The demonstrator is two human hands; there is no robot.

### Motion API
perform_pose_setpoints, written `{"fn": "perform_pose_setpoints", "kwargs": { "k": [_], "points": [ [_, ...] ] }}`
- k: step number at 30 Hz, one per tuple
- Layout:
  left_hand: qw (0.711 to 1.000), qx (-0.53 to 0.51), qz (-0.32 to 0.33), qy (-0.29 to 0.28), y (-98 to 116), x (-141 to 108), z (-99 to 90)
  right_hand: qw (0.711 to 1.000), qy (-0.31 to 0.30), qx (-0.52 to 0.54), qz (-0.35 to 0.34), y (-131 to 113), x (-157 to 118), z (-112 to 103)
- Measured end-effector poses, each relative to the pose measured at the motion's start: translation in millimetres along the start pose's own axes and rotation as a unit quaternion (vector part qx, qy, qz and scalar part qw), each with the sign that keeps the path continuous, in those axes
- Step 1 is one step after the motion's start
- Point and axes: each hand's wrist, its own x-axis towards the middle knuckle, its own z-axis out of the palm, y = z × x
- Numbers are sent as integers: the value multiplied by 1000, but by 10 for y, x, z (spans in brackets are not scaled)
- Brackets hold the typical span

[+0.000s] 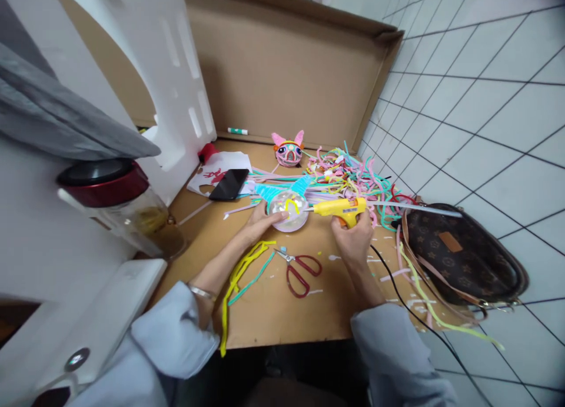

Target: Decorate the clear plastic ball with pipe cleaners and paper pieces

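My left hand [261,223] grips a clear round ball [289,218] from its left side, thumb on its front. The ball has two blue pointed ears and a bent yellow strip on its face. My right hand [354,239] is closed round the handle of a yellow glue gun [339,209]. The gun's nozzle points left, at the ball's right edge; whether they touch is unclear. Below the ball lie red-handled scissors [298,271], and yellow fuzzy strips [241,271] lie near my left forearm.
Behind are a pink eared figure [289,151], a pile of colored fuzzy stems [353,177] and a black phone [229,184]. A brown handbag [461,254] sits right, beside the gun's black cord [397,292]. A red-lidded jar [128,209] stands left. Cardboard [291,71] rises behind.
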Motion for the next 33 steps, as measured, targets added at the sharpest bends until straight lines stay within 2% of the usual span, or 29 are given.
{"fn": "perform_pose_setpoints", "kwargs": {
  "k": [3, 5, 8, 15, 19, 21, 23, 25, 28, 30, 33],
  "points": [
    [995, 99, -11, 5, 54, -18, -49, 995, -83, -53, 29, 13, 59, -18],
    [992, 127, -13, -2, 72, -10, -80, 985, -138, -94, 42, 43, 97, -23],
    [989, 145, -8, -5, 56, 28, -123, 968, -188, -157, 50, 96, 136, -39],
    [998, 55, 26, -22, 20, 76, -144, 918, -298, -256, 53, 154, 160, -81],
    [998, -6, 25, -52, 92, 62, -133, 901, -316, -295, 26, 170, 122, -88],
    [998, -33, 9, -49, 125, 60, -133, 903, -291, -316, 0, 184, 87, -103],
    [998, -51, -5, -32, 140, 63, -133, 914, -239, -327, -29, 191, 50, -121],
    [998, -60, -3, -18, 136, 67, -134, 936, -179, -293, -74, 173, 21, -131],
    [999, -36, 31, -19, 132, 64, -150, 966, -149, -108, -183, 58, 13, -86],
    [998, 2, 57, -31, 153, 50, -174, 951, -179, 40, -249, -74, 43, 2],
    [991, 76, 108, -21, 222, 18, -216, 922, -228, 157, -270, -279, 125, 197]
  ]
}}
